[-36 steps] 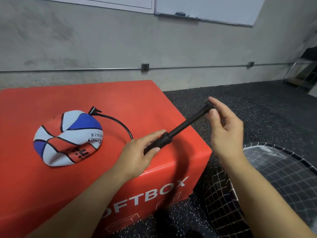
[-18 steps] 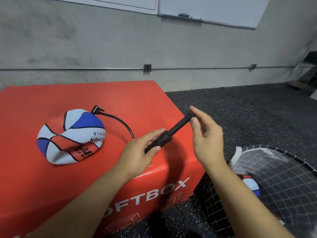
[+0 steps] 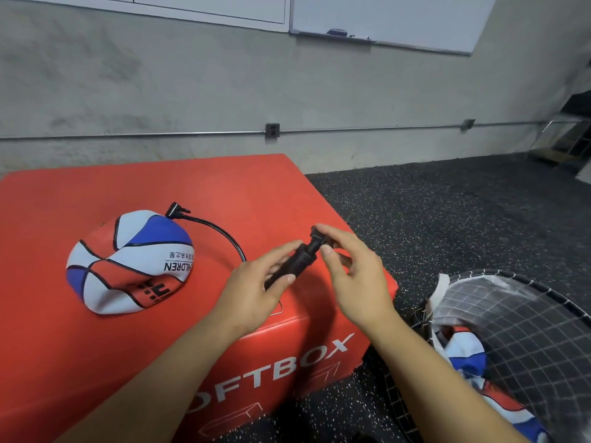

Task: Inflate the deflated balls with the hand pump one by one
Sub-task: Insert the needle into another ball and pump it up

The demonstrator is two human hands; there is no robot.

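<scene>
A black hand pump (image 3: 295,260) is held over the near right corner of a red padded box (image 3: 224,193) marked "OFTBOX", its barrel gripped by the left hand (image 3: 256,289) and its handle end pinched by the right hand (image 3: 348,276), so both grips are closed on the pump. The handle is seen pushed nearly home against the barrel. A thin black hose (image 3: 220,230) is looped from the pump toward 10 o'clock, its nozzle set at the top edge of a red, white and blue ball (image 3: 131,263) lying on the box. That ball is judged only partly filled: its smooth panelled skin is sunken and folded into a flattened dome, not a sphere. At 4 o'clock a round black mesh basket (image 3: 527,330) is seen on the dark speckled rubber floor (image 3: 447,219), with at least one more crumpled ball (image 3: 470,362) of the same colours inside. The task is judged to be at an early stage, with the first ball under inflation and the others left to be done
</scene>
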